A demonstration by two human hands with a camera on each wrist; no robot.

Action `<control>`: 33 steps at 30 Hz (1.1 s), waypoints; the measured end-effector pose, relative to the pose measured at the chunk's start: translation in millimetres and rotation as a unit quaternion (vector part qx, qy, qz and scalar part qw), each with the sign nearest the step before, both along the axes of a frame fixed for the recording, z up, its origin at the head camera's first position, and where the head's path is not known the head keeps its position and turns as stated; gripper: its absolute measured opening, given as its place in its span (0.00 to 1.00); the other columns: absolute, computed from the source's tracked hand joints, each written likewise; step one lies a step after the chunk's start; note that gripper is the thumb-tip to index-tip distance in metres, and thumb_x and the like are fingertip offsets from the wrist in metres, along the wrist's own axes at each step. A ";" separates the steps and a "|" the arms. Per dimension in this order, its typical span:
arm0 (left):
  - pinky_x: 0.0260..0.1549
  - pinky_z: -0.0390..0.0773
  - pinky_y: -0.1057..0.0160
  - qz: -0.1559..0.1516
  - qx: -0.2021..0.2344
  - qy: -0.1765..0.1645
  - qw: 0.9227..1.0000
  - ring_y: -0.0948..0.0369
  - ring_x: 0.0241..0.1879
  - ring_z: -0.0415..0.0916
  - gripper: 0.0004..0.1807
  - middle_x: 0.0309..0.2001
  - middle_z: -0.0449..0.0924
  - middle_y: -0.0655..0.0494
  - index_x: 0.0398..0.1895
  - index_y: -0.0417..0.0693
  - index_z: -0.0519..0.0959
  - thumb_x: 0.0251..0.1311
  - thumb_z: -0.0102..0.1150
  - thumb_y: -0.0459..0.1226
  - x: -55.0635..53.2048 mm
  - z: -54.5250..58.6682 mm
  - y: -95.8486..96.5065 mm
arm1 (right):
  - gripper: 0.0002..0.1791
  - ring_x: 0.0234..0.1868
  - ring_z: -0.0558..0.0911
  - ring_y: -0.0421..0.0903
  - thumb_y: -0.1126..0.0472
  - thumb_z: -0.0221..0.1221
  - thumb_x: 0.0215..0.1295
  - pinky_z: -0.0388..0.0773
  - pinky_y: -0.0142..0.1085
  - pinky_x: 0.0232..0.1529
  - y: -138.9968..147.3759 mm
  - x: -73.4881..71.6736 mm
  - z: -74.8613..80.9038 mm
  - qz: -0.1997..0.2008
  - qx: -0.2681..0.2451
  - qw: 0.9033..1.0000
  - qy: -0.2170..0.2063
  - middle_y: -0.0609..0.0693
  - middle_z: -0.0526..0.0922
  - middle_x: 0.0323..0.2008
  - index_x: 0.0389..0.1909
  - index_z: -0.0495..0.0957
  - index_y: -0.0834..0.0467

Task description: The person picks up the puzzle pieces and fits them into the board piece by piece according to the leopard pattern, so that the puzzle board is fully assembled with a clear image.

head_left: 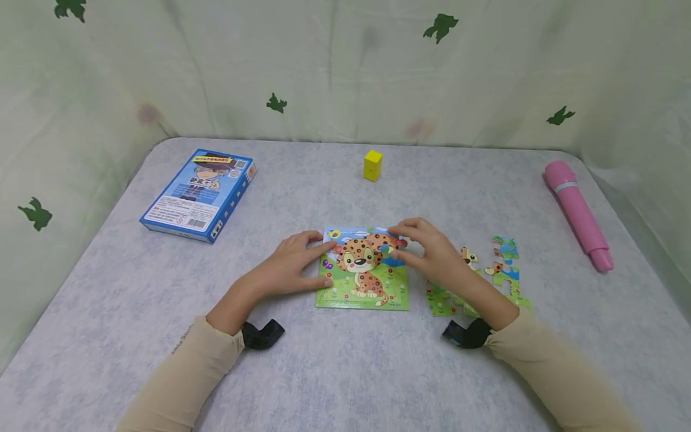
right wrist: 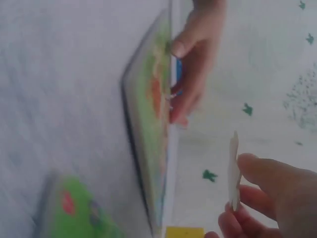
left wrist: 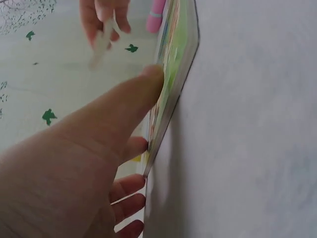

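Note:
A square jigsaw board (head_left: 396,294) with a spotted leopard cub picture lies flat at the middle of the table. My left hand (head_left: 288,267) rests at its left side, thumb and index finger straight on the board's surface. Over the board's upper right part, my right hand (head_left: 432,249) pinches a jigsaw piece (right wrist: 234,173) between thumb and fingers. The right wrist view shows that piece edge-on and raised above the board; in the head view its face looks partly blue. Several loose jigsaw pieces (head_left: 506,273) lie to the right, some hidden under the right forearm.
A blue box (head_left: 200,195) lies at the back left. Beyond the board stands a small yellow block (head_left: 372,165). At the right, a pink wand-shaped object (head_left: 577,210) lies near the table's edge. A patterned curtain (head_left: 351,66) hangs behind the table.

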State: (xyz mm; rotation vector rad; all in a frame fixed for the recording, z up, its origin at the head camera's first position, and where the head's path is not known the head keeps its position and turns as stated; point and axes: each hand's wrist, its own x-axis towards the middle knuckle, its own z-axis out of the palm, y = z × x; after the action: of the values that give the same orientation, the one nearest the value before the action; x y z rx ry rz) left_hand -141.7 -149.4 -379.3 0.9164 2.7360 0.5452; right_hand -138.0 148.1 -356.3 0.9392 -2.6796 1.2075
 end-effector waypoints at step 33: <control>0.53 0.59 0.48 -0.024 -0.056 0.054 0.997 0.50 0.56 0.61 0.37 0.59 0.62 0.46 0.67 0.56 0.59 0.55 0.51 0.58 -3.8 8.2 24.5 | 0.21 0.49 0.71 0.49 0.60 0.58 0.60 0.71 0.41 0.44 -42.6 -23.1 -23.5 -0.006 0.133 0.991 -0.024 0.56 0.70 0.50 0.54 0.73 0.60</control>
State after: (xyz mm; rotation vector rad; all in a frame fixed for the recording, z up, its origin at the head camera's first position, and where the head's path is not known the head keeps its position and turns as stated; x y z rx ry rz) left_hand -145.6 -124.9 -371.1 1.0080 2.7996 0.3388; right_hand -161.1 105.6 -379.7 0.9313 -2.9315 0.8955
